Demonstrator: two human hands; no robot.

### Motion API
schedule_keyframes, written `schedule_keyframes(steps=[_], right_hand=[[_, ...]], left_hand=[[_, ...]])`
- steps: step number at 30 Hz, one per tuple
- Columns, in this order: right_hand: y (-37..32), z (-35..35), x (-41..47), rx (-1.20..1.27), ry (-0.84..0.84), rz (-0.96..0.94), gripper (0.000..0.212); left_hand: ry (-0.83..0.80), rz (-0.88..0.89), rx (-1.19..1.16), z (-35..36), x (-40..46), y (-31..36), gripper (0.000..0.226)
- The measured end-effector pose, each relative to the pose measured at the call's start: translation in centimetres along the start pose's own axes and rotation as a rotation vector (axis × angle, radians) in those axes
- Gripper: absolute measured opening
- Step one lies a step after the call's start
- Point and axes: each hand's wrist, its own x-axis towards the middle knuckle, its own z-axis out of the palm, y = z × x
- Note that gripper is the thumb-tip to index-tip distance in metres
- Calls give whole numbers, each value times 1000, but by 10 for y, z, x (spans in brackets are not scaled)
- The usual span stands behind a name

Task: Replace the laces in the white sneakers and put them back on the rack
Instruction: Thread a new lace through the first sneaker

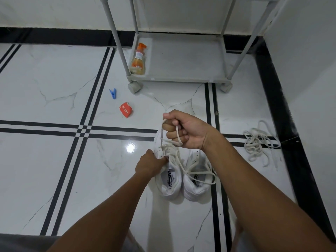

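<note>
My right hand (183, 130) fists the flat cream woven lace (179, 138); left hand (151, 163) pinches the left smooth white leather sneaker (168, 176) at its eyelets.

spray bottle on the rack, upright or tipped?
Upright. The spray bottle stands on its base in the left corner of the rack's bottom shelf, orange nozzle on top.
</note>
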Motion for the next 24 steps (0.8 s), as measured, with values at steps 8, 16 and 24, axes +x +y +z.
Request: schedule_keyframes(steps=[8,16,24], right_hand=[[33,-26,23,364,492,-154,39],[48,-34,27,563,588,-173,36],[46,-47,14,-1123,892,68,30]], left_hand=[[257,420,-600,-34,-24,41,34],[-77,248,-925,-49,-31,68,20],[114,136,-1068,-57,-17,60,18]])
